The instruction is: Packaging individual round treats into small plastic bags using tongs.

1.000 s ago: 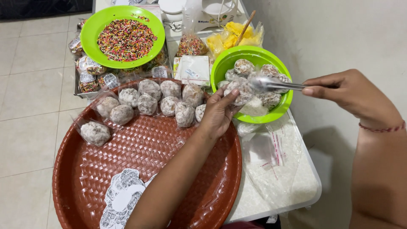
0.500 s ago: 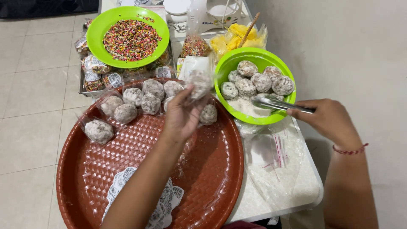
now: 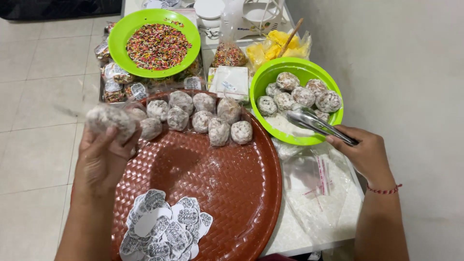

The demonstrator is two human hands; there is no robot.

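Left hand (image 3: 104,157) raised over the left rim of the woven brown tray (image 3: 217,193), fingers closed around a wrapped ball (image 3: 110,121) dusted white (edges blurred). Right hand (image 3: 369,154) at the right side, fingers pinched on metal tongs (image 3: 316,123), tips reaching into the green bowl (image 3: 302,72) just beside the tray. Tongs nearly closed, nothing visibly gripped between them. Inside that bowl: a heap of powdered balls (image 3: 302,94) over white powder. Along the far edge of the tray, a row of wrapped balls (image 3: 203,116) touching one another. At the near edge of the tray, a pile of round printed stickers (image 3: 164,224). Farther back, a second green bowl (image 3: 121,34) full of coloured sprinkles (image 3: 157,46), resting on packets. Between the two bowls, a small stack of clear bags (image 3: 229,82). Below the right hand, more clear bags (image 3: 314,183) lying flat on the white table (image 3: 290,232).
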